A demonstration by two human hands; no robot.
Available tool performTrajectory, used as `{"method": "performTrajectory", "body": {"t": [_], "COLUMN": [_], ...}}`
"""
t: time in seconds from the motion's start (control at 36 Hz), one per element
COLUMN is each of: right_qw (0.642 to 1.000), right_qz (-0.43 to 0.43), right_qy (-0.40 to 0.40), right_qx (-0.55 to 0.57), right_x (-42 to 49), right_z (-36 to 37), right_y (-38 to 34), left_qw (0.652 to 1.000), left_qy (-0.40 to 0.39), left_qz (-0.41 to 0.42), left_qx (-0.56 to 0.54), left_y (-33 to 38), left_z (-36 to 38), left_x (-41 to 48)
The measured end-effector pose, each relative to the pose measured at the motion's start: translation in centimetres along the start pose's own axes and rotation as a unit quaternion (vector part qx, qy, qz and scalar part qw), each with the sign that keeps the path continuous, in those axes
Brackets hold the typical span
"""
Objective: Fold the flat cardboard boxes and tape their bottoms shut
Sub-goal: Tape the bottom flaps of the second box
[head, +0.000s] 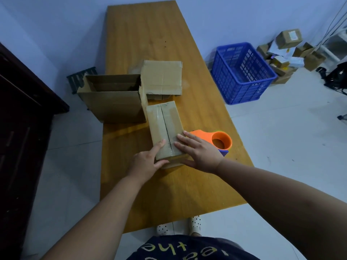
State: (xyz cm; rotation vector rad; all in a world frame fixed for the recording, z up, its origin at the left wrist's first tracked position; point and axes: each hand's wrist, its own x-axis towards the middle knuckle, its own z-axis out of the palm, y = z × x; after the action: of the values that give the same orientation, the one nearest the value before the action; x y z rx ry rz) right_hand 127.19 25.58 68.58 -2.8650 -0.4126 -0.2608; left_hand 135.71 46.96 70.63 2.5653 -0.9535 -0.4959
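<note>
Cardboard, brown and creased, fills the middle of a long wooden table [150, 34] that runs away from me. Far left, on the floor side, stands a dark cabinet [22, 109]. Next comes a large open box [112, 102], mouth up, overhanging the table's left edge. Just beyond its right corner lies a second box [161, 77], closed face up. The small box [165, 126] I am working on sits nearer me, just right of the open one, bottom flaps up. Its long axis points away from me with the far end leaning a little left, and the taped seam follows that axis. My left hand [148, 162] is at the near left corner: forefinger straight along the top, thumb laid across the near end, other fingers hidden. My right hand [199, 152] lies on the near right corner, fingers spread flat on the top, thumb along the near end. Just right of the box, partly behind that hand, rests an orange tape dispenser [219, 141], near the table's right edge. Bare tabletop stretches between the box and me, and beyond the far boxes. On the floor to the right stands a blue crate [242, 72], then a heap of parcels [289, 51].
</note>
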Motion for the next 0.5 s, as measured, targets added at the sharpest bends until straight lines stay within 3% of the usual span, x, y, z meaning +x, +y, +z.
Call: {"method": "performTrajectory", "body": {"t": [0.08,0.22,0.28,0.36,0.5], "right_qw": [1.0,0.999,0.998,0.996,0.996], "right_qz": [0.013,-0.001,-0.004,-0.01,-0.039], "right_qy": [-0.007,0.016,0.026,0.032,0.067], "right_qx": [0.025,0.031,0.05,0.084,0.044], "right_x": [-0.3,-0.1,-0.3,-0.3,-0.1], "right_z": [-0.1,-0.2,0.2,0.5,0.0], "right_y": [-0.6,-2.3,-2.8,-3.3,-4.0], "left_qw": [1.0,0.989,0.989,0.977,0.961], "left_qy": [-0.004,0.07,0.122,0.175,0.14], "left_qz": [0.012,0.083,0.032,-0.119,-0.234], "left_qx": [-0.01,0.101,0.081,-0.005,-0.056], "left_y": [0.3,1.3,1.6,1.4,-1.3], "left_z": [-0.6,-2.5,-3.0,-4.4,-5.3], "left_x": [-0.8,-1.1,-0.6,0.4,1.9]}}
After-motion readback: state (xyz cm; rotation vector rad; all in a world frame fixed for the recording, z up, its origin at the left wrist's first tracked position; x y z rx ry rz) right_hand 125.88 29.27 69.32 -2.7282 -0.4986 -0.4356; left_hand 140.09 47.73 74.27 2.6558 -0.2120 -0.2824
